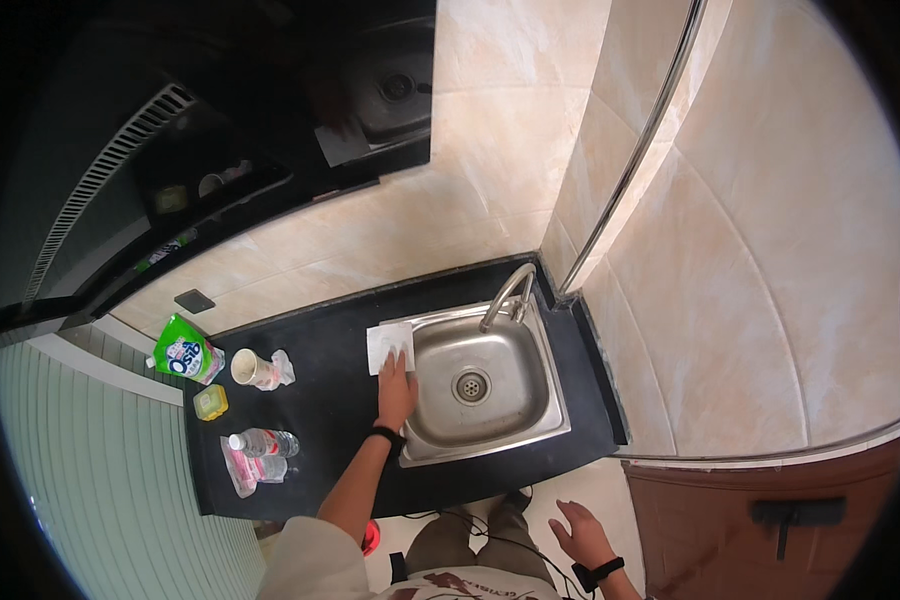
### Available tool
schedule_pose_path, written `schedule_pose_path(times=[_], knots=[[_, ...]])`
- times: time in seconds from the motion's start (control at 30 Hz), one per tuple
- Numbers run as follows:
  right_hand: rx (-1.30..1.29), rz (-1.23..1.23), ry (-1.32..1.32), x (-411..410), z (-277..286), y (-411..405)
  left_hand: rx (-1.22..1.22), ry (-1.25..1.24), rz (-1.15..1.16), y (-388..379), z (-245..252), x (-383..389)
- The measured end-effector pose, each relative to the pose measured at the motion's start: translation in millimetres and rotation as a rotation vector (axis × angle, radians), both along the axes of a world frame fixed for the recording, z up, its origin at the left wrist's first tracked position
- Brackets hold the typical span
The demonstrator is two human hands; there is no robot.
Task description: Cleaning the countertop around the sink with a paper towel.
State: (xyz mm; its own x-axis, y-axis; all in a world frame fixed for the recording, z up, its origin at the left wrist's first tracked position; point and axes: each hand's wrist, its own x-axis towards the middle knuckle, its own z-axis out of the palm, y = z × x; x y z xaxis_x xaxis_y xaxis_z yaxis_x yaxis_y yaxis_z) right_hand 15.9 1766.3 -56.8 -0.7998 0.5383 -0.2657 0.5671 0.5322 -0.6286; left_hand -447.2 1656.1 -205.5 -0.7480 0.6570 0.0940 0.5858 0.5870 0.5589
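My left hand (397, 394) lies flat on a white paper sheet or wipe (380, 346), fingers pressing its right side. The sheet rests on the black countertop (330, 405) and overlaps the left rim of the stainless steel sink (495, 431). Below the counter's front edge, my right hand (583, 534) hangs in the air with its fingers apart and nothing in it. A curved metal faucet (511, 289) rises at the sink's back right corner. The basin holds no objects, and its drain strainer (471, 386) is visible.
Left on the counter stand a green pouch (187, 352), a paper cup (246, 366) beside crumpled tissue (283, 367), a yellow-edged box (211, 403), and a clear plastic bottle (266, 442) by a pink pack (244, 472). A black range hood (217, 150) overhangs the back. Cables (487, 529) hang near my legs.
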Motion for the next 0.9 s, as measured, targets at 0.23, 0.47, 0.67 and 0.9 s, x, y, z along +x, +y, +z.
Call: schedule_pose_path(times=[0.23, 0.47, 0.67, 0.9], knots=[[0.008, 0.051, 0.046, -28, 21, -3, -0.207, 0.069, 0.167, 6, 2, -23], [-0.053, 0.008, 0.001, 8, 20, -31, -0.510, 0.135, 0.124, 41, -43, -68], [-0.094, -0.078, -0.036, 40, 15, -38, -0.487, 0.361, 0.171, 54, -71, -72], [-0.148, -0.091, -0.087, 44, 13, -29, -0.397, 0.182, 0.063, 103, -54, -56]])
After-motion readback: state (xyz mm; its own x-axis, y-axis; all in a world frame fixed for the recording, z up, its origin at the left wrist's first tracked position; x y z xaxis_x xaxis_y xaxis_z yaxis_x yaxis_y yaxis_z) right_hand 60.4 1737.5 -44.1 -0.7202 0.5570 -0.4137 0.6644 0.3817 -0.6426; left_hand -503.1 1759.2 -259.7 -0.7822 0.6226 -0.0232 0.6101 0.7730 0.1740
